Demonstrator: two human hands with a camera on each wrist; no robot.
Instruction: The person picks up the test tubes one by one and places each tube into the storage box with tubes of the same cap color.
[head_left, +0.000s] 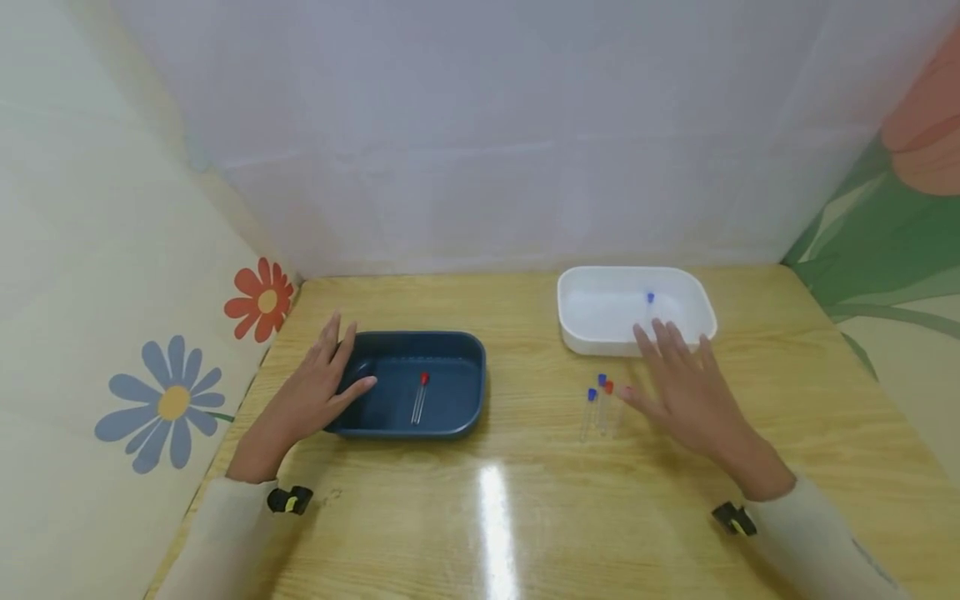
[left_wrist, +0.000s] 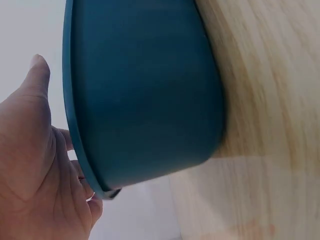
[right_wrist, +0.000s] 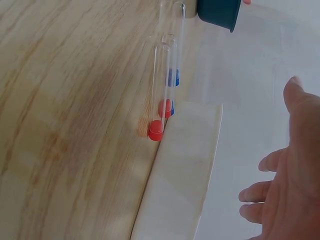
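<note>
My left hand point(head_left: 317, 386) is at the left end of a dark blue tray point(head_left: 450, 431), fingers extended and thumb over its rim. In the left wrist view, the fingertips pass behind the rim; whether they touch it I cannot tell. Inside the blue tray lies a clear test tube with a red cap point(head_left: 424, 378). My right hand point(head_left: 693, 400) hovers with spread fingers, holding nothing, before a white tray point(head_left: 600, 343). A blue-capped tube point(head_left: 651, 297) lies in that tray. Left of the hand, several test tubes with blue caps point(head_left: 592, 394) and red caps point(right_wrist: 156, 129) lie on the table.
The wooden table point(head_left: 420, 517) meets a pale cloth-covered wall point(head_left: 450, 208) at the back. Painted flowers decorate the left side wall point(head_left: 75, 292) and the right one. A light reflection shows on the table's front middle.
</note>
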